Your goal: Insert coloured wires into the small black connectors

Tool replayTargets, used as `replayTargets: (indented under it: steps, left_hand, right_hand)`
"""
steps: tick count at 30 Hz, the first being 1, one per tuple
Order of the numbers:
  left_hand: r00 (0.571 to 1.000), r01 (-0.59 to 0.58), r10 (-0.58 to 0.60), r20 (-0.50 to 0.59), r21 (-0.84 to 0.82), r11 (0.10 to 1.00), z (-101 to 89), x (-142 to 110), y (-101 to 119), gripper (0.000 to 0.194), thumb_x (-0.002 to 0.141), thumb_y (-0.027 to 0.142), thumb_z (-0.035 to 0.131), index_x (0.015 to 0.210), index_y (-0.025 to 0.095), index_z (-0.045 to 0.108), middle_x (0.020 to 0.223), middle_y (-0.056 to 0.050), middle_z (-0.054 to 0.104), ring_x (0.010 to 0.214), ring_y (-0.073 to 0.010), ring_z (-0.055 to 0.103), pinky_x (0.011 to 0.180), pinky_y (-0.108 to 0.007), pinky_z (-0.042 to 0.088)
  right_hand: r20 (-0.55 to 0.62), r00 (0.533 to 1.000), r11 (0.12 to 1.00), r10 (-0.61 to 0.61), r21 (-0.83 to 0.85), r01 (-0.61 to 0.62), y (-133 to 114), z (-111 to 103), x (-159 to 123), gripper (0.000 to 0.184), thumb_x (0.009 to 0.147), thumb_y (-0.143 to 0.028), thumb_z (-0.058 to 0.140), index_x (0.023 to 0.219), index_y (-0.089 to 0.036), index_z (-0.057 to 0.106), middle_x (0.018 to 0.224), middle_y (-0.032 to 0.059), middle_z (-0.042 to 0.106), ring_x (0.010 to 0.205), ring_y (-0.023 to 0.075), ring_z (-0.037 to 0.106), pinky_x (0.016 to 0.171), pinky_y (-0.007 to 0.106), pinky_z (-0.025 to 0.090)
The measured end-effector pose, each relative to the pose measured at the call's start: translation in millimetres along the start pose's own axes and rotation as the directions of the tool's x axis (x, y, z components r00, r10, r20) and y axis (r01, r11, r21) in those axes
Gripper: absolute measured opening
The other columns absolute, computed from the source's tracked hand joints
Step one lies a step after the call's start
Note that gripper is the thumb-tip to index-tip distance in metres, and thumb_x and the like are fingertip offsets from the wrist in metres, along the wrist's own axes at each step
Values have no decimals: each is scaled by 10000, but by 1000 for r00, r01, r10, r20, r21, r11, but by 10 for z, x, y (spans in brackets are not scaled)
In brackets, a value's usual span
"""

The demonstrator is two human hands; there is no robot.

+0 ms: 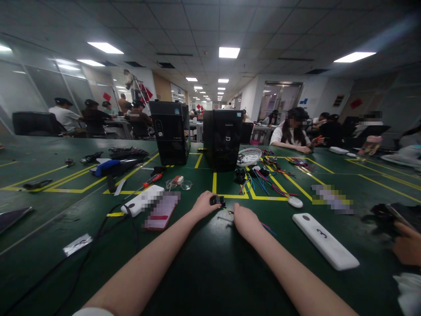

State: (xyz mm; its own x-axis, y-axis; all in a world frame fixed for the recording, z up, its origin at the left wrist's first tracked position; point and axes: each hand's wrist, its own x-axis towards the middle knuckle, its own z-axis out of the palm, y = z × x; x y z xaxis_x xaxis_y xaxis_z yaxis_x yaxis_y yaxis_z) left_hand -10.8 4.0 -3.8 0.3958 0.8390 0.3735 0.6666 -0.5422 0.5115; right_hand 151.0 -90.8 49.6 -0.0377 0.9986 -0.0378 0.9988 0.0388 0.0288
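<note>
My left hand (204,204) rests on the green table (210,263) with its fingers closed round a small black part (217,201). My right hand (245,220) lies just right of it, curled in a loose fist, its fingers hidden from me. Thin coloured wires (268,228) run out from under the right hand along the table. What the right hand holds I cannot make out.
Two black computer towers (171,131) (222,138) stand behind my hands. A white power bank (142,200), a phone (161,210), a red screwdriver (153,179), loose cables (263,182), a white basket (249,156) and a white numbered bar (324,240) lie around. Another person's hand (408,245) is at the right edge; people sit beyond.
</note>
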Motion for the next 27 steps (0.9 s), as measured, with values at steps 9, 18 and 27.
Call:
replayTargets:
  steps: [9,18,27]
  left_hand:
    - [982,-173,180,52,-115,978,-4,-28,68,437,670,360,669,1058,177,590,1022,-82,595,973,-226,540,874,-339,410]
    - [972,-215,230,56,-202,956,-51,-66,130,596,677,386,666,1212,195,485,1240,-104,495,1168,-248,426,1010,-384,317]
    - [963,-203,227,146,-159,966,-87,-74,156,440,732,304,615,1155,214,531,1208,-82,518,1134,-231,455,997,-387,335]
  right_hand:
    - [-174,981,979,-82,168,112,75,60,108,440,834,-379,451,1199,-145,375,929,120,634,853,226,605,694,286,411]
    - [-93,995,993,-38,111,48,153,74,135,297,794,-391,471,982,-169,529,884,95,645,834,227,615,679,296,429]
    - [143,896,896,421,85,-435,1125,-83,333,425,743,-451,509,1029,-142,568,1018,148,620,928,249,601,663,303,449]
